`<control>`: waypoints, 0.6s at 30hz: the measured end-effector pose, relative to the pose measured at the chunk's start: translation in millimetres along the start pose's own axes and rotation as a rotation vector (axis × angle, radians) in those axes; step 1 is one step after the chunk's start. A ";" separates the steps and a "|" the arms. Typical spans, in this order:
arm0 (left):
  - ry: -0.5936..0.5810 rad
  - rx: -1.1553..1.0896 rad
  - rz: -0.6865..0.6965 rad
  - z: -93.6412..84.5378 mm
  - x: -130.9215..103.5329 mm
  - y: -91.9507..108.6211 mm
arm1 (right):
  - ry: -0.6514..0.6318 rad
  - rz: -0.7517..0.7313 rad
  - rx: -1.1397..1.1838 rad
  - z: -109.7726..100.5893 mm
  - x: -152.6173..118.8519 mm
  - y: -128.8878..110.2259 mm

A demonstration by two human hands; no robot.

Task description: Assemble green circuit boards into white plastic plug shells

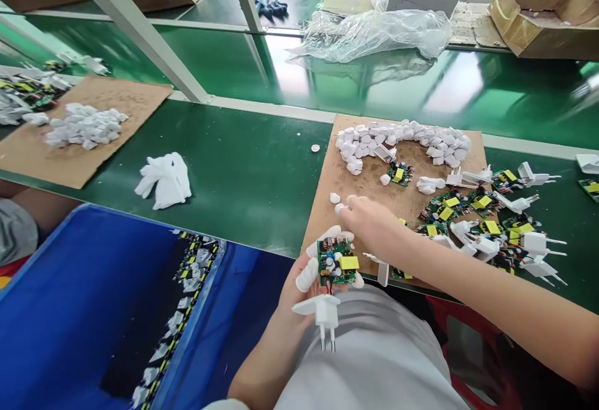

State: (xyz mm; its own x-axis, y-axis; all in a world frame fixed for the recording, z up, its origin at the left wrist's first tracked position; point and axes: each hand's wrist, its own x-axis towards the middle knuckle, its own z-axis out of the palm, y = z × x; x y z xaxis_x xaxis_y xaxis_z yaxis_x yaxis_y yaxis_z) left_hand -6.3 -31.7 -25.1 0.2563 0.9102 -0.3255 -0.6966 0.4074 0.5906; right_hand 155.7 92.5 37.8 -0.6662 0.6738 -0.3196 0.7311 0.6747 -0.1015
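My left hand (304, 279), with white covers on its fingertips, holds a green circuit board (333, 260) with a yellow part. A white two-pin plug (326, 311) hangs from that board by short wires. My right hand (369, 223) reaches over the cardboard sheet (322, 179), its fingers closed near a small white piece (335, 198); whether anything is pinched in them is hidden. Behind it a curved heap of small white pieces (412, 132) lies on the cardboard. Several boards with plugs (491, 229) are piled to the right.
A white glove (166, 179) lies on the green table (234, 166). On the left is another cardboard sheet (135, 92) with white pieces. A blue bin (60, 310) holding boards stands at the lower left. Cardboard boxes (547, 20) and plastic wrap (374, 35) sit at the back.
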 end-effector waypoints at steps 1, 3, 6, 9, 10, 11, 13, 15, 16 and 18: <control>0.016 0.004 -0.011 4.2 0.8 1.7 | 0.066 0.060 0.069 -1.3 -9.1 5.2; 0.055 -0.022 -0.011 11.7 3.8 1.2 | 0.278 0.153 0.367 -3.2 -33.5 13.8; 0.128 -0.065 0.007 22.0 10.5 -4.7 | 0.524 0.106 1.036 0.9 -75.7 14.8; 0.158 -0.072 0.000 31.9 15.7 -7.6 | 0.590 0.018 1.492 15.9 -104.8 2.3; 0.161 -0.073 -0.002 34.6 16.5 -7.5 | 0.624 0.002 1.589 22.3 -109.2 -2.4; 0.162 -0.071 -0.008 36.7 16.7 -7.2 | 0.665 -0.012 1.668 28.7 -111.2 -6.5; 0.158 -0.051 -0.014 38.8 16.0 -7.2 | 0.736 -0.046 1.787 39.5 -110.1 -11.0; 0.131 -0.014 -0.015 38.5 14.0 -8.5 | 0.782 -0.079 1.848 46.3 -106.6 -10.5; 0.117 0.002 -0.010 38.0 12.9 -9.6 | 0.796 -0.087 1.857 48.1 -105.3 -9.1; 0.090 0.029 -0.001 38.0 10.4 -12.0 | 0.818 -0.086 1.846 49.5 -104.7 -6.1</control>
State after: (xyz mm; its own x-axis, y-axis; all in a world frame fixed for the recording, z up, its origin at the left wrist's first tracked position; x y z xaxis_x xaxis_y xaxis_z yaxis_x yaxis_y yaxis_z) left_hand 30.2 -24.2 -7.5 0.1950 0.8998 -0.3902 -0.6765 0.4115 0.6108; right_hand 228.4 2.9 25.3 -0.2099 0.9724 0.1020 -0.4077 0.0078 -0.9131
